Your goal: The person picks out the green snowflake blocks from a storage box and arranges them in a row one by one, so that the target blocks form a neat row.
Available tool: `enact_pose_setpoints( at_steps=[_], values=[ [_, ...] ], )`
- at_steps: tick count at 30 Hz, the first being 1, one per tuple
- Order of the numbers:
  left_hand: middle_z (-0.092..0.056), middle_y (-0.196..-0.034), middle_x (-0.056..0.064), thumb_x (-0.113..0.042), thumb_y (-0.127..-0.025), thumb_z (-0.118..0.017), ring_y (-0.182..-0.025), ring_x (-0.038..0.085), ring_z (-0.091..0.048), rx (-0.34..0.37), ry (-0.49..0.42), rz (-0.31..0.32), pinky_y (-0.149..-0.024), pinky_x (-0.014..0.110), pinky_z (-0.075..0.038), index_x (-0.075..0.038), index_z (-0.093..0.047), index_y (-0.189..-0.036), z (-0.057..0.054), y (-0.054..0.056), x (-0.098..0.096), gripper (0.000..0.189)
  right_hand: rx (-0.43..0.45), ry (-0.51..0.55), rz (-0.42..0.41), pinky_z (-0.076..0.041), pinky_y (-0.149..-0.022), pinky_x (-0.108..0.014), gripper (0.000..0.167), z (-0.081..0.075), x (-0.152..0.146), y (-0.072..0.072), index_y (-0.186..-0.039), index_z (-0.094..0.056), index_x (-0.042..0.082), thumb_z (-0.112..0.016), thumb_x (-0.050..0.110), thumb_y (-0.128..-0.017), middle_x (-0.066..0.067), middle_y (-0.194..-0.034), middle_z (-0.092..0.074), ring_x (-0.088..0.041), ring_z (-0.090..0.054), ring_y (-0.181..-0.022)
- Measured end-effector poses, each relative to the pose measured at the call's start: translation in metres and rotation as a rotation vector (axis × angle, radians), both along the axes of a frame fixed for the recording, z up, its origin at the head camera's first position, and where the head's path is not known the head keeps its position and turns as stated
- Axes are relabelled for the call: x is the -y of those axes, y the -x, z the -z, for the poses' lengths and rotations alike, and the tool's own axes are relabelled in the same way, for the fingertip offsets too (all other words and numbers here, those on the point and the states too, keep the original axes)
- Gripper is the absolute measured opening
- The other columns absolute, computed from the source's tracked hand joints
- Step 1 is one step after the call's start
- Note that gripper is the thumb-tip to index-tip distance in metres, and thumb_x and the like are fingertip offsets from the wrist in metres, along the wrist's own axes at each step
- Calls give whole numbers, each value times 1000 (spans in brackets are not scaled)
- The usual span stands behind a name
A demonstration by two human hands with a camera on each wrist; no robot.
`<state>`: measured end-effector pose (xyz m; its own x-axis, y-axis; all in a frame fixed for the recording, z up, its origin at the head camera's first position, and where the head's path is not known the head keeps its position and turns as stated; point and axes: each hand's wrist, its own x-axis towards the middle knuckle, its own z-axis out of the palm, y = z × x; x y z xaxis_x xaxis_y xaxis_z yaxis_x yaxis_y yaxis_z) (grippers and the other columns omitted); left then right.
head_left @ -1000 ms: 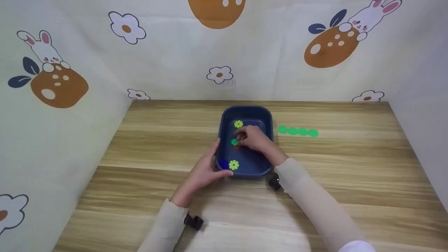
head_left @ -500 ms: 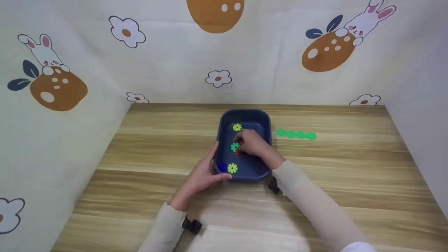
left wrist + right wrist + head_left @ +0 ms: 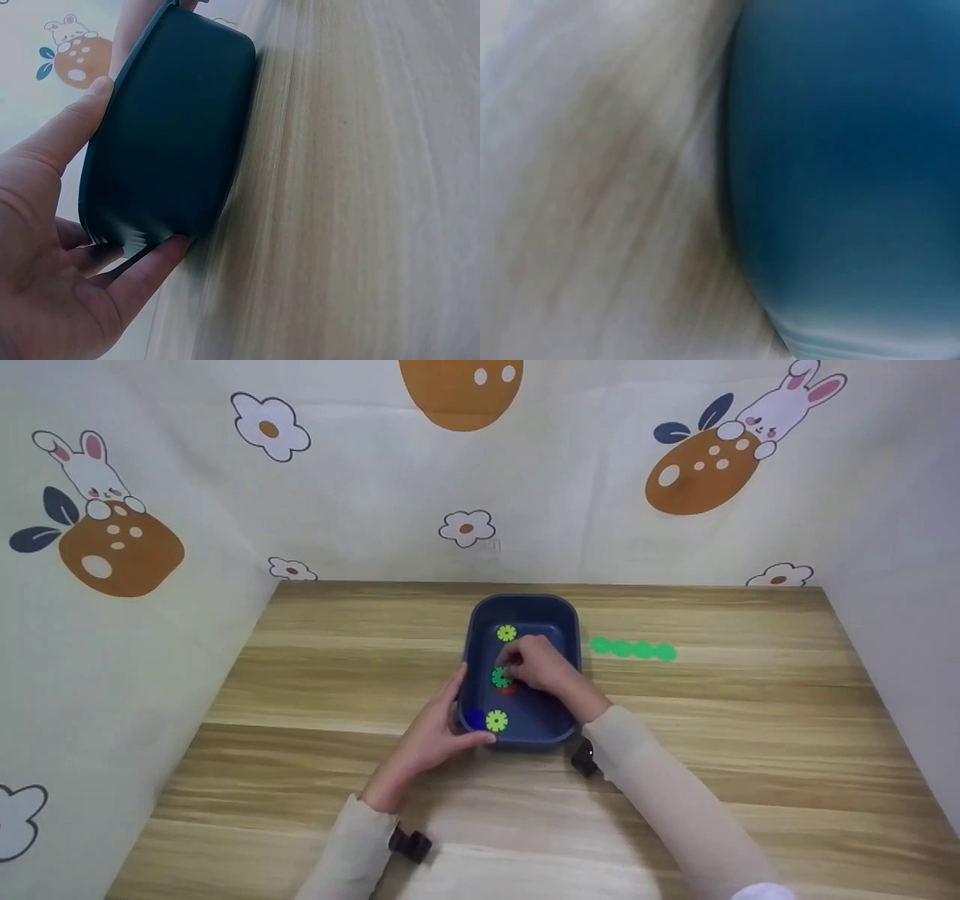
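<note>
In the head view a dark blue rectangular bin [image 3: 538, 712] stands on the table. My left hand [image 3: 429, 737] holds its near left corner, thumb on the near rim and fingers along the left wall; the left wrist view shows the thumb and fingers spread around the bin [image 3: 176, 112]. Inside the bin, my right hand [image 3: 544, 666] pinches a green notched disc [image 3: 499, 679]. Just below it lies a red piece [image 3: 508, 690], partly covered. Yellow-green notched discs lie at the far end [image 3: 507, 633] and near left [image 3: 496, 721], the latter beside a dark blue piece [image 3: 475, 719].
Right of the bin, several green discs [image 3: 632, 649] lie in a row on the wooden table [image 3: 750, 720]. A printed cloth [image 3: 360, 495] with rabbits and flowers rises behind and at the sides. The right wrist view shows mostly the bin's outer wall [image 3: 847, 172], blurred.
The green disc in my right hand has shifted slightly toward the near side and turned to show more of its face. My left hand stays on the bin. The head view has tilted slightly.
</note>
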<state>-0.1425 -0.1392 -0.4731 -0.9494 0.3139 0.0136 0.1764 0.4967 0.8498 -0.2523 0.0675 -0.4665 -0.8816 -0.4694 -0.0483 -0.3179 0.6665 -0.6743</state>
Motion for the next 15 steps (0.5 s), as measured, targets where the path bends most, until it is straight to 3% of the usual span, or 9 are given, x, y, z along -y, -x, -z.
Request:
enact_pose_setpoints(
  at_steps=[6, 9, 15],
  values=[
    [-16, -167, 15, -35, -79, -85, -154, 33, -20, -4, 7, -4, -125, 51, -21, -12, -14, -161, -3, 1, 1, 111, 74, 102, 47, -54, -55, -24, 8, -4, 0, 2, -97, -72, 8, -66, 6, -92, -8, -92, -73, -16, -64, -71],
    [-18, -166, 17, -31, -79, -85, -153, 35, -22, -30, 2, -6, -124, 51, -23, -11, -15, -161, -3, 3, 0, 110, 76, 164, 66, -49, -47, -23, 5, -7, -1, 2, -95, -73, 9, -69, 7, -92, -8, -91, -73, -17, -62, -63],
    [-17, -167, 17, -35, -79, -84, -153, 35, -23, -18, 11, 0, -124, 51, -24, -11, -14, -161, 1, -1, 2, 110, 18, 262, 92, -59, -71, -26, 6, -8, -2, -2, -96, -76, 11, -72, 10, -91, -6, -95, -76, -13, -68, -77]
  ],
)
